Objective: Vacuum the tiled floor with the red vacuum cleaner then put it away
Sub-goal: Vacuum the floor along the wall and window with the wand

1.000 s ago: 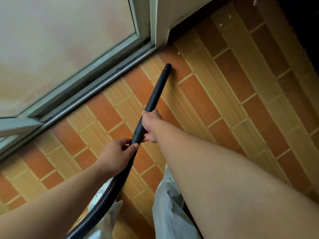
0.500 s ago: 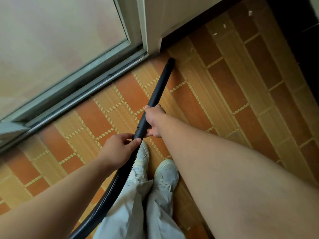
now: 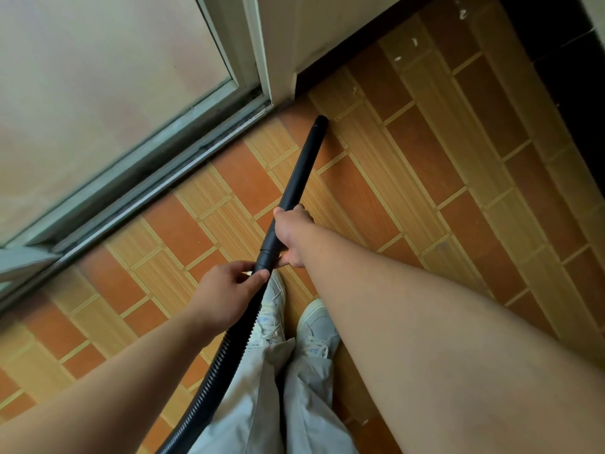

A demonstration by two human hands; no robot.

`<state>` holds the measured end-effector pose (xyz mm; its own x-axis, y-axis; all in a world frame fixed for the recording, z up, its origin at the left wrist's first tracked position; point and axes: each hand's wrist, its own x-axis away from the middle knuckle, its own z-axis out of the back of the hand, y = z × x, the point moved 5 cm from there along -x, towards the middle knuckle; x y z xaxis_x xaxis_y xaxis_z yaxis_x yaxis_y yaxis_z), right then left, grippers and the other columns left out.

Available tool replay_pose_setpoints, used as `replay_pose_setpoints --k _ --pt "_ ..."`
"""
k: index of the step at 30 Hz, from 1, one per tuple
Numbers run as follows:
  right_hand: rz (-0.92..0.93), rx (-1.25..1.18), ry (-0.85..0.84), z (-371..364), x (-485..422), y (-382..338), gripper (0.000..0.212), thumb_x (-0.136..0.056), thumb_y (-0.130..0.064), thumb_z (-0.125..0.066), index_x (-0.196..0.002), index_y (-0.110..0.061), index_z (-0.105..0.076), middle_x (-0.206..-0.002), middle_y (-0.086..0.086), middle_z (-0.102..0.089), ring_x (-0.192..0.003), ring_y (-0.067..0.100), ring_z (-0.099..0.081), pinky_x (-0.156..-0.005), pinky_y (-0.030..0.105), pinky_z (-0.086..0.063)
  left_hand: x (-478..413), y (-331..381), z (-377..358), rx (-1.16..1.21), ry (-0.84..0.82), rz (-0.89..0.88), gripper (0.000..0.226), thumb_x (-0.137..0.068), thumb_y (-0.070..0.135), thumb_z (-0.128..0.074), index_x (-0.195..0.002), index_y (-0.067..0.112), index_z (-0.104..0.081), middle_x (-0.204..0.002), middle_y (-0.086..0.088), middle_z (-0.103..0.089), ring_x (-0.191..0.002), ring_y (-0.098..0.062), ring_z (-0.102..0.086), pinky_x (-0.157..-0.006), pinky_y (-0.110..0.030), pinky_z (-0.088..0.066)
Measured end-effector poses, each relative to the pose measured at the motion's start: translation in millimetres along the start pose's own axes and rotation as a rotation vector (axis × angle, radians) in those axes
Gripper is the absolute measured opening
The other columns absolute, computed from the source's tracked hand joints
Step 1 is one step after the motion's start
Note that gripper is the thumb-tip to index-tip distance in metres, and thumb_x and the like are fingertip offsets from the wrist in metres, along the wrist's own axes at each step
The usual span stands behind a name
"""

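We've got both hands on the vacuum's black wand (image 3: 299, 172). The right hand (image 3: 291, 234) wraps the wand's lower end just above the collar, fingers (image 3: 294, 211) curled round it. The left hand (image 3: 226, 296) sits just behind, at 7 o'clock from the right one. It pinches the cuff where the ribbed hose (image 3: 222, 355) joins, with its thumb (image 3: 260, 276) closed on it. The wand slants up toward 1 o'clock. Its tip (image 3: 320, 121) is down at the tiled floor (image 3: 425, 165), near the corner where the door track (image 3: 157, 181) meets the wall post (image 3: 278, 60); we can't tell if it's actually touching. The hose drops toward 7 o'clock, crosses the pale trousers (image 3: 262, 407) and leaves by the bottom edge. Two white shoes (image 3: 316, 326) sit at 6 o'clock with toes toward 12. A frosted pane (image 3: 98, 77) fills the 10 o'clock side.
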<state>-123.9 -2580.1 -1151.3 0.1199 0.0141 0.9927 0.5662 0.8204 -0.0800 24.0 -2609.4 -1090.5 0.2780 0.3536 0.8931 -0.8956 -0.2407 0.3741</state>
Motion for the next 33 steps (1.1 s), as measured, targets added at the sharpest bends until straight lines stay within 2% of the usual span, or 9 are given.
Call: replay_pose_setpoints --k 3,7,10,15,19,22,25,30,33 --pt "-0.022 -0.064 0.015 12.9 1.6 -12.5 0.044 -0.106 -0.029 -0.048 -0.145 -0.023 -0.029 -0.127 0.017 -0.052 -0.118 0.043 -0.055 -0.078 0.071 -0.055 -10.4 14.7 0.5 -0.051 0.021 -0.041 0.033 -0.099 0.043 -0.06 -0.126 0.025 -0.066 -0.093 0.002 -0.077 -0.073 -0.015 -0.075 -0.075 -0.04 -0.063" --pt "-0.007 -0.049 0.077 25.8 5.5 -14.5 0.067 -0.107 -0.027 -0.047 -0.159 -0.034 -0.006 -0.12 0.015 -0.05 -0.121 0.042 -0.056 -0.085 0.066 -0.056 -18.1 25.4 -1.4 -0.097 0.017 -0.107 0.038 -0.098 0.044 -0.061 -0.134 0.034 -0.058 -0.103 0.003 -0.075 -0.077 -0.015 -0.075 -0.076 -0.042 -0.064" --pt "0.028 -0.03 0.111 37.3 13.9 -8.0 0.075 -0.108 -0.023 -0.045 -0.16 -0.039 0.007 -0.118 0.014 -0.054 -0.108 0.033 -0.062 -0.094 0.059 -0.056 -9.7 34.3 -7.1 -0.196 0.006 -0.178 0.042 -0.097 0.047 -0.06 -0.139 0.041 -0.054 -0.111 0.006 -0.074 -0.082 -0.011 -0.073 -0.079 -0.04 -0.062" --pt "0.058 -0.029 0.148 53.3 25.0 -6.9 0.075 -0.109 -0.022 -0.043 -0.159 -0.041 0.01 -0.134 0.017 -0.053 -0.112 0.036 -0.063 -0.09 0.055 -0.059 4.7 56.7 -14.6 -0.317 0.04 -0.258 0.045 -0.098 0.047 -0.059 -0.142 0.044 -0.052 -0.121 0.017 -0.07 -0.079 -0.003 -0.068 -0.067 -0.023 -0.052" --pt "0.11 0.013 0.137 58.8 20.6 -17.4 0.075 -0.109 -0.023 -0.041 -0.159 -0.041 0.012 -0.126 0.017 -0.057 -0.089 0.031 -0.061 -0.086 0.053 -0.061 2.8 64.5 -18.2 -0.3 0.056 -0.268 0.047 -0.099 0.044 -0.059 -0.145 0.042 -0.05 -0.127 0.019 -0.066 -0.079 0.001 -0.07 -0.069 -0.025 -0.055" --pt "0.113 0.083 0.118 56.4 15.2 -27.9 0.076 -0.109 -0.021 -0.041 -0.159 -0.04 0.013 -0.127 0.019 -0.057 -0.084 0.029 -0.059 -0.085 0.05 -0.062 -4.9 67.1 -19.1 -0.301 0.073 -0.266 0.053 -0.098 0.045 -0.058 -0.149 0.045 -0.043 -0.123 0.019 -0.064 -0.073 -0.004 -0.071 -0.069 -0.027 -0.056" --pt "0.117 0.113 0.075 53.6 9.3 -35.9 0.079 -0.109 -0.017 -0.042 -0.158 -0.041 0.016 -0.128 0.021 -0.057 -0.09 0.033 -0.063 -0.087 0.052 -0.061 -12.2 68.6 -17.8 -0.303 0.105 -0.264 0.051 -0.099 0.044 -0.058 -0.148 0.045 -0.045 -0.125 0.014 -0.067 -0.074 -0.007 -0.071 -0.075 -0.034 -0.059" --pt "0.151 0.182 0.064 59.8 5.5 -41.6 0.082 -0.107 -0.014 -0.043 -0.158 -0.036 0.017 -0.137 0.021 -0.053 -0.112 0.04 -0.063 -0.094 0.055 -0.057 -15.9 71.4 -26.1 -0.283 0.109 -0.241 0.05 -0.099 0.042 -0.058 -0.148 0.045 -0.045 -0.118 0.017 -0.065 -0.076 0.0 -0.069 -0.072 -0.028 -0.057" --pt "0.144 0.165 0.044 67.2 1.1 -46.3 0.081 -0.108 -0.013 -0.043 -0.158 -0.038 0.016 -0.136 0.02 -0.053 -0.102 0.036 -0.063 -0.092 0.054 -0.058 -20.8 75.7 -32.0 -0.259 0.112 -0.224 0.05 -0.099 0.043 -0.057 -0.148 0.048 -0.044 -0.116 0.02 -0.063 -0.076 0.001 -0.068 -0.071 -0.027 -0.057"
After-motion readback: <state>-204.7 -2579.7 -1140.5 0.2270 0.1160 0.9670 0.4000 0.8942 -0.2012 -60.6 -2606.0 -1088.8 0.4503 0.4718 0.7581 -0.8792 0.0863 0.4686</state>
